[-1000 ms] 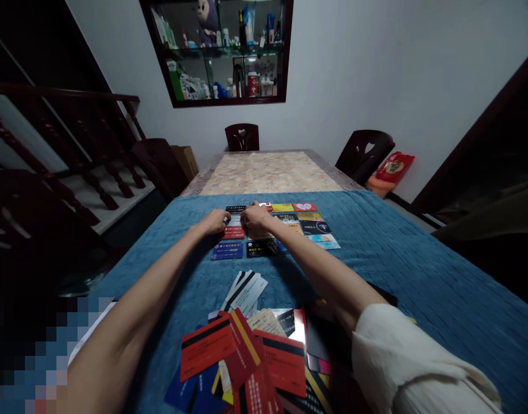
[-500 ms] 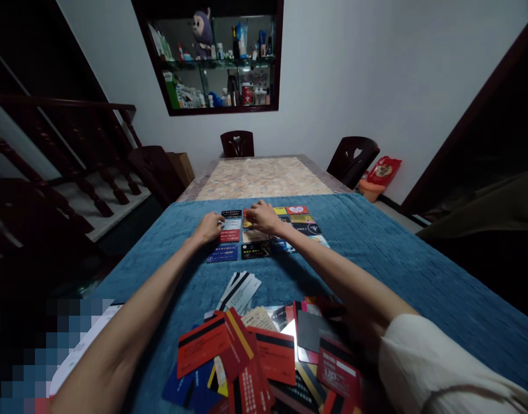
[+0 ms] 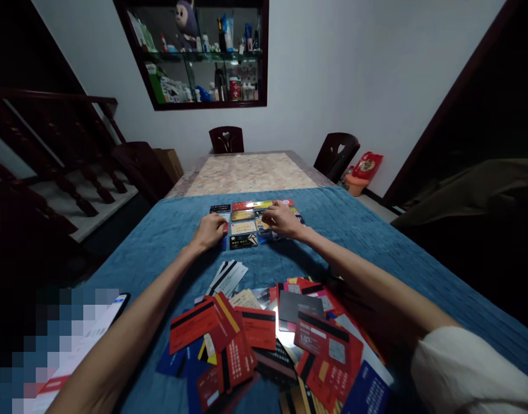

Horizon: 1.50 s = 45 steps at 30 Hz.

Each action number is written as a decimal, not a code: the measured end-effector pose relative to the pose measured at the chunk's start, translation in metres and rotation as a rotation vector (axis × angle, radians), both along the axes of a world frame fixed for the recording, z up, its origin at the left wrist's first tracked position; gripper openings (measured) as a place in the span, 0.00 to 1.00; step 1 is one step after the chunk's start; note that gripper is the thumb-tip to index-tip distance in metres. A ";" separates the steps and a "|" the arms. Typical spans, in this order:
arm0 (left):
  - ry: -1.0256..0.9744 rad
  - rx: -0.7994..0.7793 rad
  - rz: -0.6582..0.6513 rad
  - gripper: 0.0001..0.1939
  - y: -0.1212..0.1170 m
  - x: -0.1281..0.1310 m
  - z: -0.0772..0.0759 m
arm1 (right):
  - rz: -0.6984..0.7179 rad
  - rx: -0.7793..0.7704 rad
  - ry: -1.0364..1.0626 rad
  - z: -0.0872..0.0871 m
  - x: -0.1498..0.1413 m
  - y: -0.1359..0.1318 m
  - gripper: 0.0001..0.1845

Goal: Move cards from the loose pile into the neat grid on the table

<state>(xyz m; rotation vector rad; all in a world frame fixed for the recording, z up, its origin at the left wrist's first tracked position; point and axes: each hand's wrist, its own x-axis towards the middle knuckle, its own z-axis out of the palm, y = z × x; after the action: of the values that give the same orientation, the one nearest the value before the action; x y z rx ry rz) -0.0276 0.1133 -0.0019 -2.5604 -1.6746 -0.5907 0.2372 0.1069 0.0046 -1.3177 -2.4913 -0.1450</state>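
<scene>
Blue-draped table (image 3: 250,172): tan patterned top bare toward the far edge, with the cloth (image 3: 376,241) over the rest.
Card pile (image 3: 259,329): loose, overlapping, many of them red, toward the table's near edge.
Card grid (image 3: 243,228): rows lying flat by the cloth's far edge, well apart from the pile.
Right hand (image 3: 283,219): fingers bent down over the grid's right part; cannot tell whether they grasp a card.
Left hand (image 3: 209,231): fingers curled over the grid's left column, hiding much of it; cannot tell whether they grip or only touch.
Pale cards (image 3: 228,279): fanned at the pile's far left.
Black VIP card (image 3: 243,241): in the grid's nearest row.
</scene>
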 end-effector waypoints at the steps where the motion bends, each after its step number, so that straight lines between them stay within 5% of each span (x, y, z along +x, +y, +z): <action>1: -0.012 -0.003 -0.011 0.17 -0.004 0.003 0.000 | 0.002 0.002 0.006 -0.002 0.005 -0.005 0.12; 22: -0.127 -0.049 -0.412 0.11 -0.098 0.076 0.008 | 0.077 0.043 0.174 -0.025 0.087 -0.123 0.11; 34: -0.075 -0.077 -0.513 0.09 -0.127 0.115 0.012 | -0.101 0.088 0.239 -0.026 0.149 -0.140 0.12; 45: 0.089 -0.140 -0.581 0.11 -0.127 0.158 0.014 | -0.169 -0.023 0.150 -0.020 0.162 -0.144 0.09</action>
<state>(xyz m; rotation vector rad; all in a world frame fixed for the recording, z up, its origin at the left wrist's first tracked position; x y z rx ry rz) 0.1305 -0.0133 0.0121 -3.1274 -0.9580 -0.3688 0.3990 -0.0369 -0.0153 -1.4902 -2.2632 -0.0537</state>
